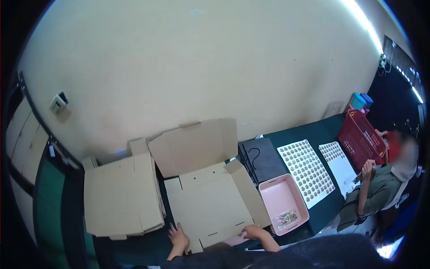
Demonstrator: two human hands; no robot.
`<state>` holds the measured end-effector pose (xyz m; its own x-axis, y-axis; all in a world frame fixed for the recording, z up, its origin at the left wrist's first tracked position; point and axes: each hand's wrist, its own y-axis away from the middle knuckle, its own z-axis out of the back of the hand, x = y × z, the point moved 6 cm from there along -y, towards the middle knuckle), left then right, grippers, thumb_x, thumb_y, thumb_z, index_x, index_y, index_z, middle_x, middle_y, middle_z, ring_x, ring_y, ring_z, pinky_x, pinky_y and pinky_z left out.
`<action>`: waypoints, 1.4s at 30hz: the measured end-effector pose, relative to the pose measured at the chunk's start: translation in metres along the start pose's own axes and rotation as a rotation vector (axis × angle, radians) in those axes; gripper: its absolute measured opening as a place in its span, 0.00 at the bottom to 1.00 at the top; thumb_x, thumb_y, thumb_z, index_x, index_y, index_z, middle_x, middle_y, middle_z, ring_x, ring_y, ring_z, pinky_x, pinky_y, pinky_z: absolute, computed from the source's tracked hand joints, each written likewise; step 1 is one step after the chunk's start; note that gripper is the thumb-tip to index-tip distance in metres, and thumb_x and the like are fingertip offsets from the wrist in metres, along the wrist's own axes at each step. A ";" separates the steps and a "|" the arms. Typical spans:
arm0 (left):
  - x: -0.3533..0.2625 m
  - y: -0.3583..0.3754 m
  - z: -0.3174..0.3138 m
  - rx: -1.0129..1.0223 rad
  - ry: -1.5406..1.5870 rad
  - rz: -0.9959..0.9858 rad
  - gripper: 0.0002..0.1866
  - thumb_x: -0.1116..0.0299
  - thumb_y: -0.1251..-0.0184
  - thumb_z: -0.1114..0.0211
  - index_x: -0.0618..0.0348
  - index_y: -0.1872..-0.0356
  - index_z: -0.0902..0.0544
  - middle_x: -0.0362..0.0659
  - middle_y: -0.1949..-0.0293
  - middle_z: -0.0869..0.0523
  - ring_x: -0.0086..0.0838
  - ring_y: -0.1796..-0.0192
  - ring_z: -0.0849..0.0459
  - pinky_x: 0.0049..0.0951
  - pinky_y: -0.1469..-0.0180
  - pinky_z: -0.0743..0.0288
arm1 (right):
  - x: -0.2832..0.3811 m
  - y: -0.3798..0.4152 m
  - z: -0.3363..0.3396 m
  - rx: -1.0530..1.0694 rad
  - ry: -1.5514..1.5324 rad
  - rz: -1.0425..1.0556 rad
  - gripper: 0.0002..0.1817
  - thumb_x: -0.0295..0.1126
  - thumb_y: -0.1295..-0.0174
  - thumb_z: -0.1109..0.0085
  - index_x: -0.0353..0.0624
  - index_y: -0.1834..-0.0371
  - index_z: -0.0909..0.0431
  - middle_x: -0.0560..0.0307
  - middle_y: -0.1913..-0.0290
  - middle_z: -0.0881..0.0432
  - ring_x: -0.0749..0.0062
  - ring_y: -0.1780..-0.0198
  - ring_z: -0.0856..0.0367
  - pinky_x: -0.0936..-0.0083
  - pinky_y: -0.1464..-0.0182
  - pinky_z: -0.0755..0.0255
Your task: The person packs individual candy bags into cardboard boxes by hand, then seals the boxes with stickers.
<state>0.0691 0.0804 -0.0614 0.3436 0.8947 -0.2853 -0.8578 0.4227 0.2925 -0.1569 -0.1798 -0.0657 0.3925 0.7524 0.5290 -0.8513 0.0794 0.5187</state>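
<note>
An unfolded cardboard box (210, 193) lies on the dark green table in front of me, its lid raised at the back against the wall and its right side panel tilted up. My left hand (178, 237) is beside the box's front left corner, fingers spread, and nothing shows in it. At the front right, my right hand (255, 232) has its fingers curled on the front flap (234, 240) of the box. Part of that flap is hidden by my body at the bottom of the view.
Left of the box is a stack of flat cardboard (121, 195). To the right are black paper bags (259, 157), a pink basket (274, 197) holding small colourful packets, sticker sheets (304, 172) and a dark red basket (358, 139). Another person (380, 190) is at the far right.
</note>
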 end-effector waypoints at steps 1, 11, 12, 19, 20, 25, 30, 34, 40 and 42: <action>0.005 0.013 -0.002 0.050 -0.038 0.040 0.38 0.71 0.51 0.41 0.52 0.34 0.44 0.61 0.35 0.49 0.55 0.40 0.38 0.48 0.40 0.40 | 0.003 -0.002 0.001 0.007 0.058 -0.044 0.14 0.36 0.51 0.42 0.52 0.59 0.18 0.49 0.60 0.19 0.55 0.56 0.22 0.61 0.51 0.31; -0.011 0.041 0.006 0.017 0.698 0.016 0.47 0.71 0.50 0.35 0.53 0.32 0.58 0.59 0.53 0.23 0.40 0.57 0.17 0.35 0.54 0.24 | 0.015 0.014 0.011 -0.044 0.130 -0.022 0.11 0.35 0.47 0.47 0.52 0.63 0.17 0.54 0.63 0.17 0.58 0.59 0.20 0.65 0.58 0.28; -0.024 0.044 0.006 0.176 0.806 0.018 0.48 0.70 0.48 0.36 0.52 0.32 0.61 0.60 0.51 0.23 0.37 0.59 0.16 0.32 0.56 0.23 | 0.017 0.020 0.013 -0.103 0.135 0.017 0.11 0.35 0.48 0.47 0.52 0.63 0.17 0.54 0.64 0.17 0.58 0.60 0.20 0.65 0.58 0.28; -0.041 0.042 -0.010 0.359 1.225 -0.148 0.53 0.87 0.49 0.40 0.38 0.31 0.64 0.59 0.50 0.25 0.36 0.60 0.17 0.30 0.58 0.21 | 0.039 0.061 0.015 -0.381 0.109 0.036 0.11 0.31 0.50 0.45 0.52 0.64 0.17 0.56 0.66 0.17 0.58 0.62 0.20 0.66 0.59 0.27; -0.039 0.042 -0.015 0.363 1.227 -0.143 0.53 0.87 0.49 0.40 0.38 0.31 0.64 0.59 0.50 0.25 0.36 0.60 0.17 0.30 0.58 0.21 | 0.038 0.063 0.009 -0.376 0.108 0.033 0.11 0.31 0.50 0.45 0.52 0.64 0.17 0.56 0.66 0.17 0.58 0.62 0.20 0.66 0.59 0.27; -0.050 0.041 0.017 0.123 0.996 -0.222 0.49 0.87 0.54 0.38 0.41 0.31 0.50 0.50 0.54 0.26 0.29 0.61 0.19 0.25 0.62 0.22 | 0.057 0.084 0.008 -0.603 0.027 0.115 0.12 0.28 0.51 0.44 0.54 0.63 0.17 0.58 0.65 0.17 0.60 0.62 0.20 0.67 0.59 0.26; -0.055 0.041 0.054 -0.146 0.614 -0.403 0.43 0.84 0.58 0.33 0.45 0.36 0.36 0.45 0.56 0.33 0.31 0.59 0.26 0.25 0.56 0.27 | 0.065 0.069 0.000 -0.532 -0.157 0.165 0.12 0.30 0.49 0.43 0.53 0.60 0.18 0.55 0.63 0.18 0.57 0.61 0.20 0.67 0.58 0.27; -0.057 0.048 0.058 -0.179 0.419 -0.414 0.33 0.77 0.60 0.29 0.49 0.46 0.27 0.50 0.48 0.37 0.42 0.49 0.28 0.36 0.47 0.30 | 0.074 0.057 0.001 -0.363 -0.126 0.166 0.13 0.37 0.42 0.47 0.50 0.55 0.20 0.52 0.62 0.18 0.59 0.61 0.19 0.68 0.58 0.27; -0.037 0.041 0.041 -0.165 0.419 -0.389 0.14 0.77 0.53 0.33 0.56 0.62 0.22 0.54 0.48 0.35 0.48 0.49 0.27 0.37 0.49 0.31 | 0.006 0.054 0.012 -0.681 -0.702 -0.303 0.22 0.41 0.45 0.42 0.40 0.50 0.25 0.40 0.59 0.20 0.58 0.58 0.19 0.68 0.55 0.27; -0.040 0.041 0.044 -0.184 0.409 -0.425 0.11 0.78 0.50 0.36 0.57 0.63 0.23 0.54 0.49 0.34 0.48 0.52 0.25 0.37 0.51 0.30 | -0.009 0.062 0.013 -0.650 -0.847 -0.400 0.22 0.41 0.46 0.42 0.40 0.51 0.25 0.38 0.57 0.22 0.56 0.54 0.22 0.67 0.52 0.29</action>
<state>0.0375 0.0686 0.0023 0.5266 0.5098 -0.6803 -0.7422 0.6659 -0.0755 -0.2084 -0.1898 -0.0300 0.5753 -0.0672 0.8152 -0.5345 0.7235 0.4369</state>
